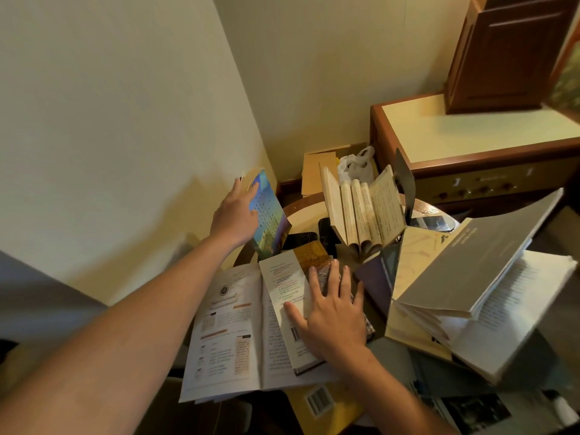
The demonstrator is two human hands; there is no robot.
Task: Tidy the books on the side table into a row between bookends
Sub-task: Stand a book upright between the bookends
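On the round side table (301, 215), my left hand (233, 216) grips the top of a blue and yellow book (270, 219) that stands upright at the back left. My right hand (329, 312) lies flat with spread fingers on a closed book with a white back cover (290, 296), which rests on an open booklet (229, 334). A fanned-open book (364, 208) stands against a dark metal bookend (406, 186) at the back. A thick grey book (470, 265) lies open and tilted on a pile at the right.
A yellow book with a barcode (323, 403) and dark magazines (470, 409) lie at the front. A cardboard box (317, 171) with a white plastic bag (356, 164) sits behind the table. A wooden cabinet (470, 146) stands at the right, the wall close on the left.
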